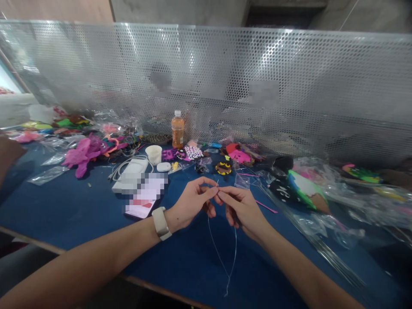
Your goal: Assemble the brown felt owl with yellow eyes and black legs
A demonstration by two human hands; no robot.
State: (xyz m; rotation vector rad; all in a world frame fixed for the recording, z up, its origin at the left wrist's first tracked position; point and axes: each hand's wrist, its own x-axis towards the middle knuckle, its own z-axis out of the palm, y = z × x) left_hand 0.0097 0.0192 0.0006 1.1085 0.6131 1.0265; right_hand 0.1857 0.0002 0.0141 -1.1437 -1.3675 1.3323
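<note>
My left hand (193,201) and my right hand (241,210) meet over the blue table (80,210), fingertips pinched together. Between them a thin needle (216,184) sticks up. A pale thread (225,253) hangs down from the fingers in a loop toward the table's near edge. My left wrist wears a beige band (161,223). Which hand grips the needle and which the thread I cannot tell.
Felt craft pieces lie along the back: a purple octopus shape (83,154), pink and black pieces (238,156), a black, green and white piece in plastic (299,189). An orange bottle (177,131), a white cup (153,154), a white box with cable (131,174) and paper (144,195) stand behind. A perforated metal screen (289,86) backs the table.
</note>
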